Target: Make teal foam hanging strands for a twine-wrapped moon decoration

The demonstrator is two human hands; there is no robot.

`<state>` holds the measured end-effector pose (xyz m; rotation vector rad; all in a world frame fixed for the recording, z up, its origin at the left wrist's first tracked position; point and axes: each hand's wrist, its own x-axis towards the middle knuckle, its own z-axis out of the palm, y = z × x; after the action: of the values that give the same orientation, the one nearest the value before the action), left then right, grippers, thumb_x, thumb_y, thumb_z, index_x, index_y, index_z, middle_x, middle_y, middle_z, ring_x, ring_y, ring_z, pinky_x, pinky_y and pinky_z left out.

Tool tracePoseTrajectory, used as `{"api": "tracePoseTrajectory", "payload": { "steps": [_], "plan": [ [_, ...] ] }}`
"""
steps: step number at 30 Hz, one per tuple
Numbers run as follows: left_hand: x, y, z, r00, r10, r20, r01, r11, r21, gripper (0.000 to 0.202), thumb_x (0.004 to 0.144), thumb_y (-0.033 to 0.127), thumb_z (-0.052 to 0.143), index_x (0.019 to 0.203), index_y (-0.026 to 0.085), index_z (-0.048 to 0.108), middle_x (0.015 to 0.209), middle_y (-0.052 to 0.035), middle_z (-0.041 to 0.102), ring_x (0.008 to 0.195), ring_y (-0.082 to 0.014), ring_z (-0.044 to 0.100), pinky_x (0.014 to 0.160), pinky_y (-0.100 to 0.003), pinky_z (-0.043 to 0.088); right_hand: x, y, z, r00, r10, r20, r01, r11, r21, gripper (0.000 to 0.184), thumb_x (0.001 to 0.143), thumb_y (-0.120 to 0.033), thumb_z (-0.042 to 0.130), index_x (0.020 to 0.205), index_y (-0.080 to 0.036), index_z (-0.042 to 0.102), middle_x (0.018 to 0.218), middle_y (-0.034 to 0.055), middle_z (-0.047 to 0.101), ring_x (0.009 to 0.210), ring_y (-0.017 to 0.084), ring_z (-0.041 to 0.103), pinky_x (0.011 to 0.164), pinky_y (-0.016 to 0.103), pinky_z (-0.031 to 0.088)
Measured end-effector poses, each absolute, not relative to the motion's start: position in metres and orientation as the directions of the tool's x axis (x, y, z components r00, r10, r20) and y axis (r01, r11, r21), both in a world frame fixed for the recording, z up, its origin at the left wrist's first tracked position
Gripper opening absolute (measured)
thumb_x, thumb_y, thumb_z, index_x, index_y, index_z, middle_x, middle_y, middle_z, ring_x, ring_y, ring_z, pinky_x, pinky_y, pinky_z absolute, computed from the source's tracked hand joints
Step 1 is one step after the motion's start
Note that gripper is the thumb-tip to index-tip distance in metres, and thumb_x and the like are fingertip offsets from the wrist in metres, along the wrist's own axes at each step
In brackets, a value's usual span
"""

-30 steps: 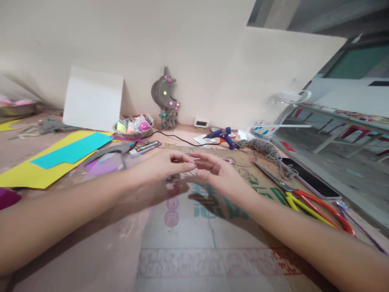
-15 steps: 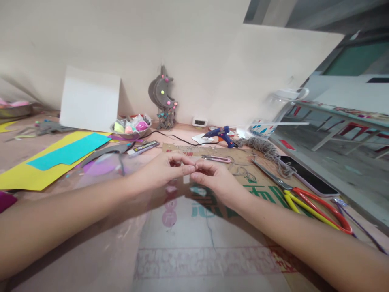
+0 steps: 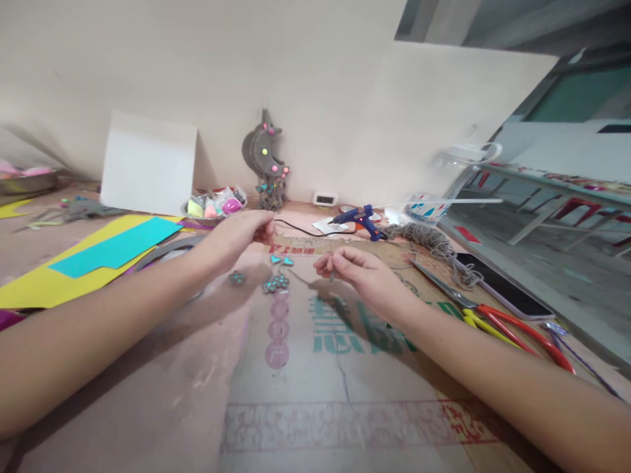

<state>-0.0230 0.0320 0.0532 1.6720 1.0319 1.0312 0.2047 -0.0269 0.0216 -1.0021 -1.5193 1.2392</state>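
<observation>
My right hand [image 3: 362, 272] is over the printed cardboard [image 3: 296, 387], fingers pinched on a thin grey string [image 3: 332, 272] whose short end shows below the fingertips. My left hand [image 3: 254, 230] is apart from it, higher and to the left, in front of the small bowl. Its fingers curl downward, and whatever they hold is hidden. Between and below the hands lie two turquoise heart beads [image 3: 282, 261] and grey flower-shaped pieces with turquoise dots [image 3: 275, 284]. Another such flower [image 3: 237, 278] lies to the left, below my left wrist.
A blue glue gun [image 3: 362, 220] stands behind my right hand. To the right are grey yarn [image 3: 428, 243], scissors [image 3: 473, 305] and a phone [image 3: 507, 286]. Turquoise and yellow sheets [image 3: 118, 246] lie left. A moon ornament [image 3: 266, 154] hangs on the wall above a small clock [image 3: 325, 198].
My hands were together at the fingertips and have parted. The left moved up and to the left, the right slightly to the right. The bead pieces between them have come into view.
</observation>
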Motion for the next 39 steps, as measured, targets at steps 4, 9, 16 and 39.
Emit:
{"api": "tracePoseTrajectory", "payload": {
  "steps": [4, 9, 16, 39],
  "plan": [
    [-0.046, 0.043, 0.074, 0.396, 0.914, 0.089, 0.493, -0.294, 0.819, 0.031, 0.08, 0.039, 0.051, 0.058, 0.017, 0.055, 0.057, 0.0, 0.053, 0.057, -0.0126, 0.049, 0.058, -0.023, 0.038, 0.216, -0.014, 0.024, -0.241, 0.971, -0.005, 0.017, -0.001, -1.0, 0.029, 0.076, -0.044, 0.067, 0.068, -0.018, 0.056, 0.087, 0.0063, 0.067, 0.08, 0.017, 0.062, 0.078, 0.036, 0.049],
    [-0.064, 0.045, 0.076, 0.498, 0.856, -0.141, 0.811, -0.402, 0.424, 0.019, 0.066, 0.035, 0.065, 0.077, 0.022, 0.071, 0.075, -0.0007, 0.069, 0.065, -0.0154, 0.056, 0.059, -0.022, 0.034, 0.225, 0.002, 0.011, -0.237, 0.97, -0.055, 0.08, -0.037, -0.996, 0.029, 0.072, -0.043, 0.07, 0.068, -0.016, 0.058, 0.084, 0.0089, 0.069, 0.077, 0.018, 0.064, 0.079, 0.036, 0.049],
    [-0.065, 0.038, 0.064, 0.46, 0.835, -0.301, 0.886, -0.413, 0.21, 0.022, 0.053, 0.031, 0.074, 0.074, 0.023, 0.072, 0.073, -0.0009, 0.067, 0.058, -0.0157, 0.052, 0.052, -0.024, 0.028, 0.256, 0.034, -0.005, 0.037, 0.988, 0.153, 0.162, 0.145, -0.976, 0.033, 0.075, -0.049, 0.065, 0.068, -0.018, 0.058, 0.081, 0.0067, 0.065, 0.074, 0.015, 0.059, 0.079, 0.034, 0.046],
    [-0.012, 0.022, 0.014, 0.479, 0.839, 0.259, 0.605, -0.529, 0.595, 0.02, 0.085, 0.031, 0.051, 0.086, 0.016, 0.065, 0.09, -0.0056, 0.069, 0.086, -0.0205, 0.062, 0.079, -0.032, 0.048, 0.248, 0.028, -0.005, 0.091, 0.975, 0.201, 0.108, 0.191, -0.976, 0.026, 0.079, -0.045, 0.06, 0.077, -0.019, 0.058, 0.094, 0.0058, 0.068, 0.086, 0.017, 0.062, 0.088, 0.035, 0.047]
  ]
}}
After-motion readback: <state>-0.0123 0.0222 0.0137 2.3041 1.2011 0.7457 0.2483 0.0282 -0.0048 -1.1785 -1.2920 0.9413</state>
